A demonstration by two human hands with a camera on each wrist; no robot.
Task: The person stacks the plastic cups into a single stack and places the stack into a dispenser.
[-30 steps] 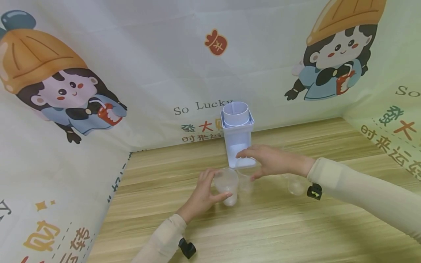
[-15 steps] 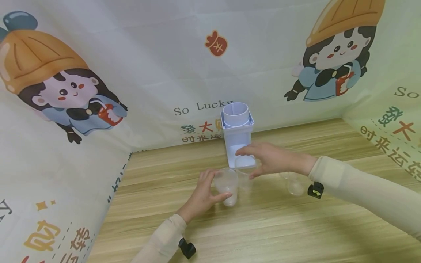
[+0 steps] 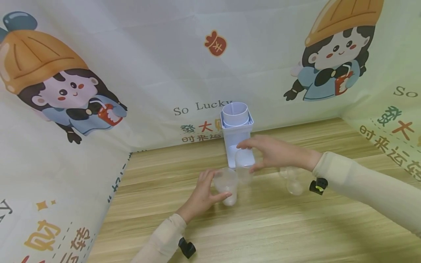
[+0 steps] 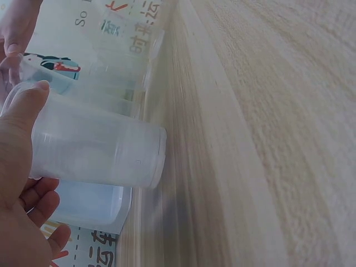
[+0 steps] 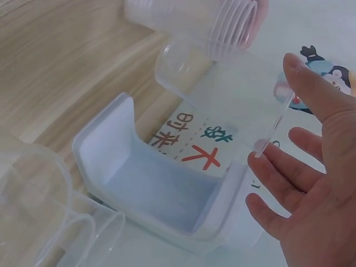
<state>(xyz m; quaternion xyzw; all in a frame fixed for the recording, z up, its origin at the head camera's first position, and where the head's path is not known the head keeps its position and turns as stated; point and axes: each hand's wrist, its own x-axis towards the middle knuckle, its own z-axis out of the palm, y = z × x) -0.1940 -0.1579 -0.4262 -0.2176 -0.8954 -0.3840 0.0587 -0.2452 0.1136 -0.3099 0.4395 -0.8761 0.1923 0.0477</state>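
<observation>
My left hand [image 3: 204, 195] grips a stack of clear plastic cups [image 3: 226, 184] near the rim. In the left wrist view the stack [image 4: 100, 139] stands with its base on or just over the table; I cannot tell which. My right hand [image 3: 276, 151] pinches a single clear cup [image 3: 244, 171] by its rim, between thumb and fingertips. The right wrist view shows this cup [image 5: 228, 92] beside the stack's ribbed rims [image 5: 233, 28]. Directly behind stands a white dispenser [image 3: 238, 135] with a round tube at its top and an opening low in front.
More clear cups [image 3: 294, 184] are on the wooden table [image 3: 263, 233] below my right forearm; their outlines overlap. Some cups [image 5: 33, 206] fill the lower left of the right wrist view. A printed cloth backdrop [image 3: 158, 84] rises behind the table and along both sides.
My right hand has risen slightly, away from me, with the single cup in its grasp. My left hand and its stack have hardly moved.
</observation>
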